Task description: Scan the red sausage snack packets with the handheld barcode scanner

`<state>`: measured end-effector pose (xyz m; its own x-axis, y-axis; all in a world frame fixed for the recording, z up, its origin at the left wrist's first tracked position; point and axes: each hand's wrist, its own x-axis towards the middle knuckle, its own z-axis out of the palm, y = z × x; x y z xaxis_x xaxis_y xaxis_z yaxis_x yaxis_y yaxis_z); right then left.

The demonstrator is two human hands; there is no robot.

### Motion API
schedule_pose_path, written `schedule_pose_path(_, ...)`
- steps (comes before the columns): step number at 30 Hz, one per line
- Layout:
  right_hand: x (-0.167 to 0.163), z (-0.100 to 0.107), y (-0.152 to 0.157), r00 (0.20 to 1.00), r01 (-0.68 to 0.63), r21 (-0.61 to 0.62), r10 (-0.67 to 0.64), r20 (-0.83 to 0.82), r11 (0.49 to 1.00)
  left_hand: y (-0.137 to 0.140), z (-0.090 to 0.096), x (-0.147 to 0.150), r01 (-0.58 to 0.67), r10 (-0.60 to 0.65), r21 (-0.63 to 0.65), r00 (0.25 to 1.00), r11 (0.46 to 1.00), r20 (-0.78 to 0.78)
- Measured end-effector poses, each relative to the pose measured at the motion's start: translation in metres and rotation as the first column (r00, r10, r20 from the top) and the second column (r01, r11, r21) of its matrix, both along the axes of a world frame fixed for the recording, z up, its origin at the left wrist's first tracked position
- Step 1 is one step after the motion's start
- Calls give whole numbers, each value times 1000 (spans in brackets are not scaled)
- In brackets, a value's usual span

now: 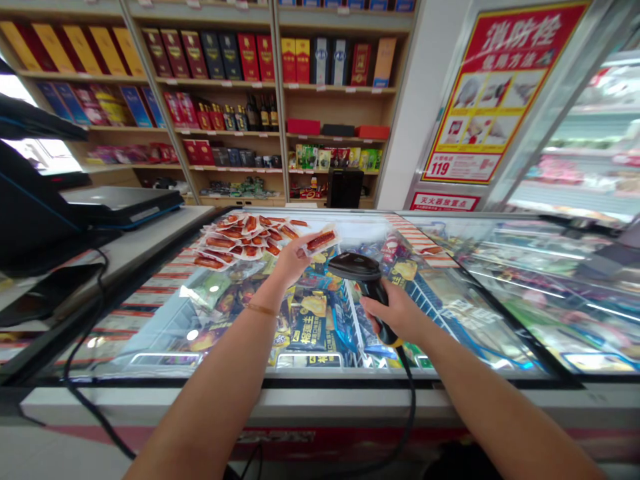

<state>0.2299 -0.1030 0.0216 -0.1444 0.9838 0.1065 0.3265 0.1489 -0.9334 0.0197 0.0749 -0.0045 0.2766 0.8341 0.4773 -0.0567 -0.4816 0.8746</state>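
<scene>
In my left hand (291, 261) is a small clear packet of sausage (321, 241), gripped at its left end above the freezer's glass lid (165, 327). My right hand (395, 310) is wrapped round the handle of a black barcode scanner (357, 268). The scanner's head points left, just right of and a little below the packet. A cable runs down from its grip. To the left of my left hand, a heap of similar sausage packets (240, 241) lies on the glass. One more packet (431, 251) rests alone on the right side.
Bagged frozen goods (310, 320) show beneath the glass. At the left stand a scale (123, 200) and a dark terminal (35, 200) on a counter, with a black cable hanging down. Behind are shelves of boxed bottles (215, 57). Another freezer section (560, 267) extends right.
</scene>
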Motion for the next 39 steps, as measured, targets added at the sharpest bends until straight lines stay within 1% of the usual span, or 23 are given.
schedule_pose_path(4, 4, 5, 4, 999, 1, -28, -2, -34, 1000, -13, 2, 9, 88, -89, -59, 996, 994, -24)
schedule_pose_path(6, 16, 10, 4, 998, 32, -46, -34, -43, 998, -22, 1, 22, 124, -130, -88, 989, 988, -70)
schedule_pose_path(8, 36, 15, -1, 993, 89, -65, -93, -68, 994, -30, -2, 43, 183, -197, -118, 972, 976, -125)
schedule_pose_path(10, 65, 17, -12, 981, 166, -80, -173, -92, 983, -35, -5, 72, 257, -281, -142, 942, 956, -186)
schedule_pose_path(12, 97, 17, -26, 959, 261, -91, -269, -90, 961, -38, -7, 109, 308, -338, -150, 905, 939, -257)
schedule_pose_path(13, 114, 16, -33, 943, 315, -98, -323, -80, 944, -39, -8, 130, 323, -351, -141, 889, 936, -295)
schedule_pose_path(15, 145, 14, -47, 905, 412, -115, -421, -64, 904, -41, -9, 176, 342, -345, -76, 865, 937, -364)
schedule_pose_path(18, 183, 12, -61, 853, 508, -127, -518, -66, 852, -41, -10, 245, 362, -278, 75, 817, 929, -505)
schedule_pose_path(20, 201, 12, -65, 831, 541, -125, -551, -71, 832, -38, -11, 284, 354, -156, 208, 768, 912, -621)
schedule_pose_path(23, 218, 11, -63, 815, 561, -121, -572, -91, 819, -26, -14, 324, 296, 102, 391, 671, 872, -735)
schedule_pose_path(25, 223, 11, -57, 819, 551, -121, -562, -111, 826, -15, -17, 338, 255, 202, 434, 615, 864, -762)
schedule_pose_path(27, 224, 10, -48, 829, 534, -117, -546, -122, 837, -5, -17, 343, 232, 231, 437, 591, 869, -773)
schedule_pose_path(29, 221, 9, -39, 837, 520, -114, -531, -129, 847, 2, -14, 341, 190, 277, 452, 569, 872, -774)
schedule_pose_path(31, 215, 9, -30, 846, 504, -110, -516, -138, 856, 5, -9, 333, 116, 340, 471, 547, 874, -765)
schedule_pose_path(33, 206, 11, -22, 857, 481, -107, -492, -150, 870, 7, -2, 318, 48, 390, 483, 525, 874, -757)
schedule_pose_path(36, 188, 16, -13, 869, 454, -104, -465, -167, 885, 11, 7, 278, -53, 432, 470, 496, 881, -753)
schedule_pose_path(38, 172, 22, -7, 880, 435, -99, -446, -164, 895, 17, 9, 239, -160, 484, 466, 457, 870, -747)
schedule_pose_path(39, 163, 26, -4, 887, 422, -90, -431, -162, 902, 20, 8, 216, -213, 519, 476, 428, 853, -740)
